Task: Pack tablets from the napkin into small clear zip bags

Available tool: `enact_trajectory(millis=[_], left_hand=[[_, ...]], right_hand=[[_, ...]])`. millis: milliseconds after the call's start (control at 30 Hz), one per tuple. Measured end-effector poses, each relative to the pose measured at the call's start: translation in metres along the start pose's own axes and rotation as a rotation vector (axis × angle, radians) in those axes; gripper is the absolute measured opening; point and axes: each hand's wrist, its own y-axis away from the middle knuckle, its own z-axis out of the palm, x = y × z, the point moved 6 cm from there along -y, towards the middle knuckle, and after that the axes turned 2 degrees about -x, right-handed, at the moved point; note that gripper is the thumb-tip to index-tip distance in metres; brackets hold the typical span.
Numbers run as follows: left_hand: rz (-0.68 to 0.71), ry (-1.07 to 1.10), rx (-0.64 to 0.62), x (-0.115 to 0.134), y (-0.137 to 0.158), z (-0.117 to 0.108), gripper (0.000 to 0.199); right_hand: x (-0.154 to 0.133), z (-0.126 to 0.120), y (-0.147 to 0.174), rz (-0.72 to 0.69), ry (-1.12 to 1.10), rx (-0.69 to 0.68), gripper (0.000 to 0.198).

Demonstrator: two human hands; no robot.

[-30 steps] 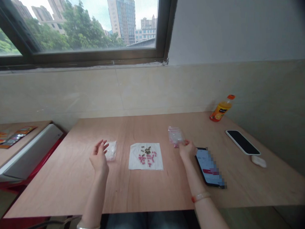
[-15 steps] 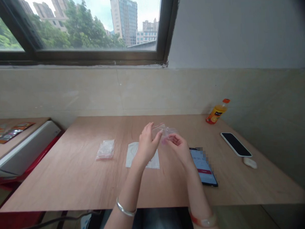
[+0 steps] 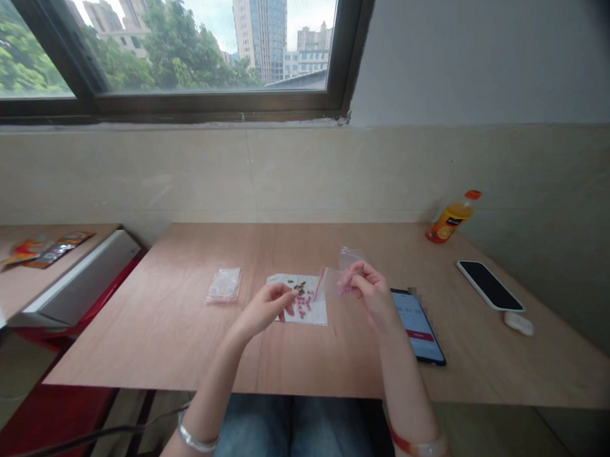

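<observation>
My right hand (image 3: 371, 294) pinches a small clear zip bag (image 3: 331, 284) with a red line along its edge; something pink shows in it by my fingertips. Over a white tissue (image 3: 315, 316), my left hand (image 3: 268, 308) has thumb and fingers drawn together in a pinch; what they hold, if anything, is too small to make out. Several small pink pieces (image 3: 304, 307) and several dark green ones (image 3: 300, 286) lie loose on the tissue. Just beyond my right hand another clear zip bag (image 3: 350, 255) rests on the table.
A stack of clear zip bags (image 3: 224, 286) lies to the left. On the right are a phone with a lit screen (image 3: 418, 328), a white-edged phone (image 3: 490, 285), a white case (image 3: 518, 324) and an orange drink bottle (image 3: 449, 222). A wall borders the table (image 3: 163, 327) behind.
My left hand has moved down and left from beside the bag to the tissue, its fingers closing. The loose pieces now show. My right hand still holds the bag. The view has shifted slightly.
</observation>
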Motion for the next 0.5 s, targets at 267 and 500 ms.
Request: enact_trajectory(millis=[267, 500], left_hand=[[-0.586, -1.163, -0.184, -0.104, 0.134, -0.002, 0.03], [-0.75, -1.37, -0.026, -0.118, 0.207, -0.077, 0.043]], right_hand=[[-0.009, 0.006, 0.013, 0.001, -0.046, -0.07, 0.01], [-0.008, 0.014, 0.02, 0.029, -0.052, -0.112, 0.01]])
